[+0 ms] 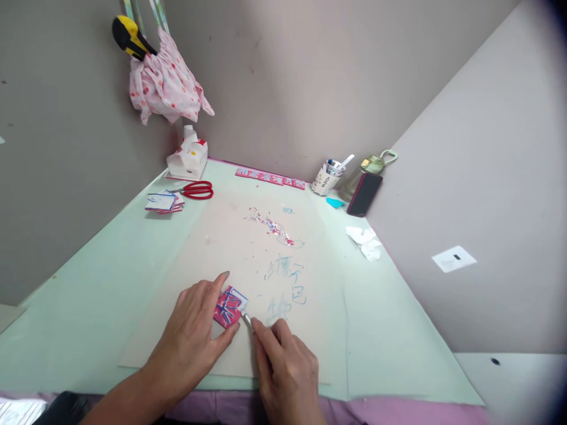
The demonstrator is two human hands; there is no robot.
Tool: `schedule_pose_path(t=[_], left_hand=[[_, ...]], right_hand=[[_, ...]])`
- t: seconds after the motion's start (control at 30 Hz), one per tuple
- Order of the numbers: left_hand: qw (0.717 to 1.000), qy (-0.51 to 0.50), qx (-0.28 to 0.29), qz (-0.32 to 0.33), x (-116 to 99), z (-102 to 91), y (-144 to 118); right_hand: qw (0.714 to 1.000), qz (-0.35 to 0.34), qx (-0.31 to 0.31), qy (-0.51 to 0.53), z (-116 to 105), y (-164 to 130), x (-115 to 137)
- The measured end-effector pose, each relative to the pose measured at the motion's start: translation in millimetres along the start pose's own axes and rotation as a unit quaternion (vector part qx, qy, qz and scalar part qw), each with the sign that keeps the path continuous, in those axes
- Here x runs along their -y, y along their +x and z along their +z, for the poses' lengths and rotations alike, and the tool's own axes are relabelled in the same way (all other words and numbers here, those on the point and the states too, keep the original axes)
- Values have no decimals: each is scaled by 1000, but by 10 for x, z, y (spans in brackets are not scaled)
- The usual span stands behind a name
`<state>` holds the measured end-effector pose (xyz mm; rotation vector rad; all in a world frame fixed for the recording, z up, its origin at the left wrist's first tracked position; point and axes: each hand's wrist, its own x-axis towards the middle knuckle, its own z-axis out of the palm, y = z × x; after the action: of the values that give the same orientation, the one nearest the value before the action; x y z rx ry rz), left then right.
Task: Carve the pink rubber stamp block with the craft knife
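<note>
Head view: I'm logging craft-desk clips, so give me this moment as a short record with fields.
left hand: flat on the mat, fingers pinning the card
card: small, pink with blue and white lines, on the mat
right hand: grips a thin tool
tool: tip at the card's lower right edge
mat: tan board with blue scribbles and paper scraps
scissors: red, far left, beside a stack of cards
far right: cup of pens, phone, bottle
</note>
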<state>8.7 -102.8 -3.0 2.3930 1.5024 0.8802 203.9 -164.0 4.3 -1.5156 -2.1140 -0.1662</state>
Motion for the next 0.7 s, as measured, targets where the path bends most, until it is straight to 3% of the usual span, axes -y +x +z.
schedule_pose_path(t=[0.7], left_hand=[[1000,0,3,-7,-17,-1,-13]], right_hand=[[999,7,-35,-11,-57,57,24]])
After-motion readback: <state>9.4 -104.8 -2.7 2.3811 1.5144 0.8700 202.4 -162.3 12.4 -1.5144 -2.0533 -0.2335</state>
